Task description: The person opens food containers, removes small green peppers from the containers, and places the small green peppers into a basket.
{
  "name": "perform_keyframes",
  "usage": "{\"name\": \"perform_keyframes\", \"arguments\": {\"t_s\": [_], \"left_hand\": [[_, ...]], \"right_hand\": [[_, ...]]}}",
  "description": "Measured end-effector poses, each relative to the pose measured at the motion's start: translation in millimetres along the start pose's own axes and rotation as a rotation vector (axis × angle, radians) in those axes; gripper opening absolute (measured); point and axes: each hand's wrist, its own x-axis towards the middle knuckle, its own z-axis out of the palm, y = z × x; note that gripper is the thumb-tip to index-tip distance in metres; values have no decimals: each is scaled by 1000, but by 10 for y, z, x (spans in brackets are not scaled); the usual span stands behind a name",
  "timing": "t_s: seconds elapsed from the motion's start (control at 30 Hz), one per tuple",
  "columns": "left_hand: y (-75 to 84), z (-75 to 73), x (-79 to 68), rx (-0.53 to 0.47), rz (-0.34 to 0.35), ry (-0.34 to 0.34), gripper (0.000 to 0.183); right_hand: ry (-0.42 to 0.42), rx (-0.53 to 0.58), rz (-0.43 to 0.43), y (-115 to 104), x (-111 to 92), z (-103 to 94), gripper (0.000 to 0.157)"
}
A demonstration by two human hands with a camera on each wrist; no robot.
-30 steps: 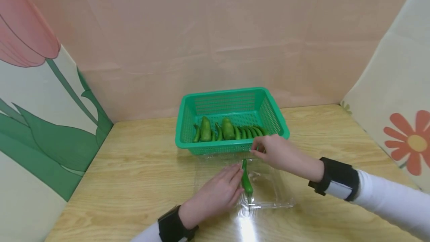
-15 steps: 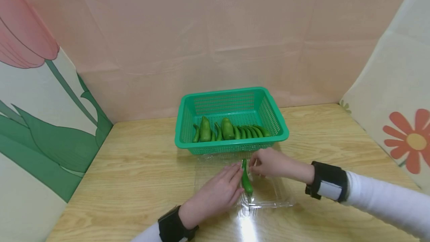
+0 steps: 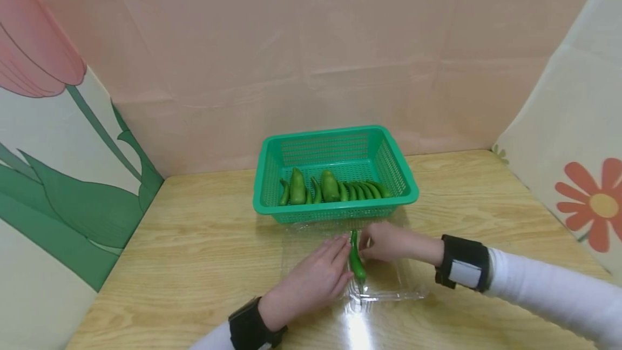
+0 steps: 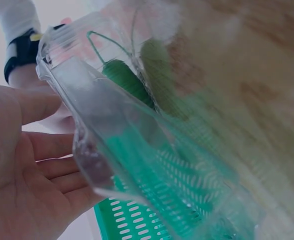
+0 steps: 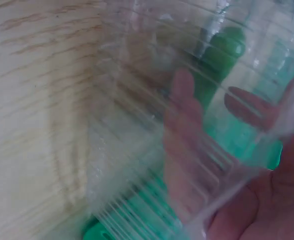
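Observation:
One green chili pepper (image 3: 357,264) lies lengthwise inside a clear plastic clamshell box (image 3: 396,295) on the table in the head view. My left hand (image 3: 315,270) rests along the box's middle with straight fingers, just left of the pepper; in the left wrist view those fingers (image 4: 54,167) touch the clear wall. Over the box's right half, my right hand (image 3: 385,241) has its fingertips down beside the pepper's upper part. The right wrist view shows the right fingers (image 5: 183,107) through the plastic, near the pepper (image 5: 222,55); whether they touch it is unclear.
Behind the box stands a green plastic basket (image 3: 335,134) holding several small chili peppers (image 3: 371,190) and two larger green vegetables (image 3: 330,186). A wood-grain table (image 3: 204,242) lies beneath. A pink cloth backdrop (image 3: 291,69) rises behind the basket.
My right hand has moved from the basket's front rim down to the pepper's right side inside the box. The left hand and the pepper have stayed put.

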Motion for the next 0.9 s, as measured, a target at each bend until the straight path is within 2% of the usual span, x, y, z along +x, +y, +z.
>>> {"name": "perform_keyframes", "arguments": {"t_s": [0.4, 0.5, 0.73, 0.9], "left_hand": [[-9, 4, 7, 11, 5, 9, 55], [-13, 5, 8, 9, 7, 8, 54], [-13, 11, 3, 4, 9, 10, 55], [-11, 18, 1, 6, 6, 8, 55]], "right_hand": [[-15, 45, 28, 11, 111, 92, 27], [-19, 113, 46, 8, 121, 109, 24], [-80, 351, 106, -10, 114, 139, 14], [-80, 391, 140, -31, 99, 148, 17]]}}
